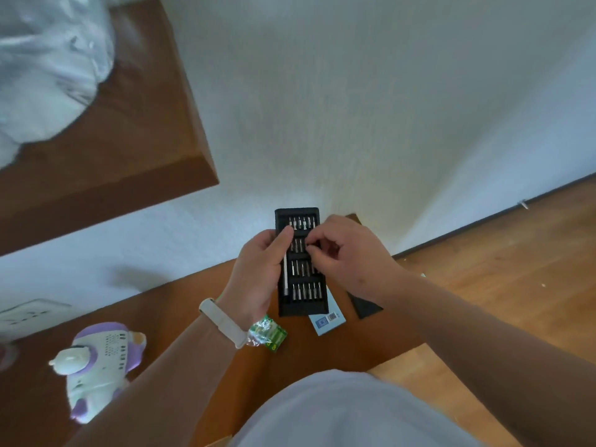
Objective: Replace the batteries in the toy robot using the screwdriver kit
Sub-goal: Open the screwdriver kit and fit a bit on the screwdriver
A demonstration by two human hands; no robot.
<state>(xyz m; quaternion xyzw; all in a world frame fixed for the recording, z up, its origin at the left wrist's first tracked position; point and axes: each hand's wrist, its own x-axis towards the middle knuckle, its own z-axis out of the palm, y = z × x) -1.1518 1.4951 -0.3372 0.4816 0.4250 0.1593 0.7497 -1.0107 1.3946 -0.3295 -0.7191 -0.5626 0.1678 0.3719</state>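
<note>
With the left hand [258,269] gripping the black bit tray [301,304] above the table [167,304] and the right hand [351,253] pinching a bit [307,244] in its second row, a tilt or jerky pull could have spilled bits; the toy robot [100,366] lay well apart, leftward.

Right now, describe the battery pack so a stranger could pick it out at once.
On the brown wooden table, find the left wrist with the pale wristband. Right beside it lies the battery pack: small, bright green, wrapped in shiny clear plastic, unlike the black screwdriver kit and blue-and-white box nearby.
</note>
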